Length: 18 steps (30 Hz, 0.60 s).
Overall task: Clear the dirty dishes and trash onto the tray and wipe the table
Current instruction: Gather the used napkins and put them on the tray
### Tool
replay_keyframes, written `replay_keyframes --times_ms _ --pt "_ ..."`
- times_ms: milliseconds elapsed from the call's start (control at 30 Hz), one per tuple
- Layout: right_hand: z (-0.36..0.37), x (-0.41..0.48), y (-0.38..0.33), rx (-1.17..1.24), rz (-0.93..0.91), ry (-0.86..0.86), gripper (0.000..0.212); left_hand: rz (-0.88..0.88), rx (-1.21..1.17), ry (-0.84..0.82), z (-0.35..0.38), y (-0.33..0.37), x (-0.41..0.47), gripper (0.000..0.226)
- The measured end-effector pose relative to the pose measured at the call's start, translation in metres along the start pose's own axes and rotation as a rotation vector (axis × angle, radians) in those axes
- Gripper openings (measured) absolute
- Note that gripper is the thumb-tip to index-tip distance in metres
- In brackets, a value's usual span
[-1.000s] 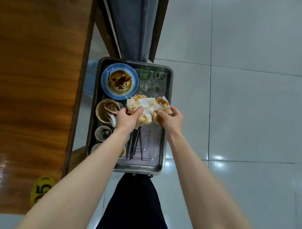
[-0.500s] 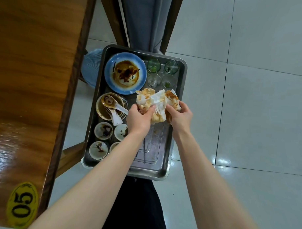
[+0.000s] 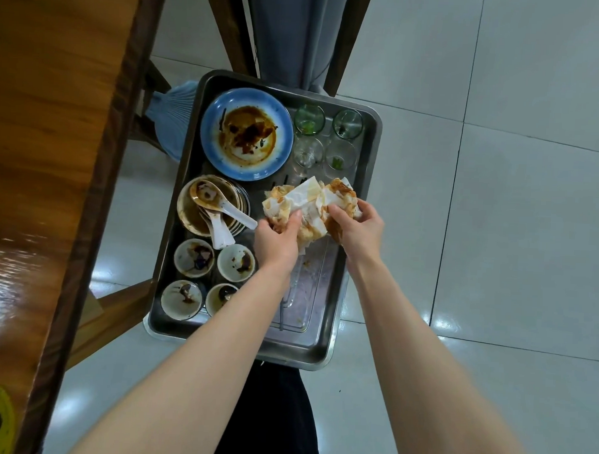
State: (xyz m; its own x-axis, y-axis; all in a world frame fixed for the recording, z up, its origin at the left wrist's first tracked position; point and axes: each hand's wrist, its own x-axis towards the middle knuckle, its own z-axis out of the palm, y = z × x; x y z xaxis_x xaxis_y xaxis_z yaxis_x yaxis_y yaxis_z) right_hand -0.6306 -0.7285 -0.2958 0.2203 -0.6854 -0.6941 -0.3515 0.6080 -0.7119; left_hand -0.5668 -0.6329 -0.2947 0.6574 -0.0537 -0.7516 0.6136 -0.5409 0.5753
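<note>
A wad of sauce-stained napkins (image 3: 309,206) is gripped by the fingers of the left hand (image 3: 277,241) and right hand (image 3: 357,229) above the steel tray (image 3: 372,154); release onto its bare floor is judged next.

The single head-worn view looks almost straight down on the tray (image 3: 287,352), which sits centred and close. Both forearms (image 3: 219,346) run up to it from the bottom edge. Left of the tray the table (image 3: 49,150) fills the frame's side. Right of it and beyond it the wide lens takes in floor (image 3: 496,199).
</note>
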Motion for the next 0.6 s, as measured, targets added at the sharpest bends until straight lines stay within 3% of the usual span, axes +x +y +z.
replay_keyframes --times_ms 267,467,600 --pt "0.0063 0.0087 0.0069 -0.044 -0.03 -0.024 0.041 0.005 -0.063 -0.017 0.0045 -0.0057 0.0127 0.047" --pt "0.0038 0.0101 0.0081 -0.069 -0.034 -0.056 0.061 -0.004 -0.125 -0.087 0.0046 -0.009 0.0089 0.064" --pt "-0.0025 0.0056 0.0055 -0.086 -0.052 -0.07 0.063 -0.03 -0.154 -0.12 0.0033 -0.0087 0.0046 0.073"
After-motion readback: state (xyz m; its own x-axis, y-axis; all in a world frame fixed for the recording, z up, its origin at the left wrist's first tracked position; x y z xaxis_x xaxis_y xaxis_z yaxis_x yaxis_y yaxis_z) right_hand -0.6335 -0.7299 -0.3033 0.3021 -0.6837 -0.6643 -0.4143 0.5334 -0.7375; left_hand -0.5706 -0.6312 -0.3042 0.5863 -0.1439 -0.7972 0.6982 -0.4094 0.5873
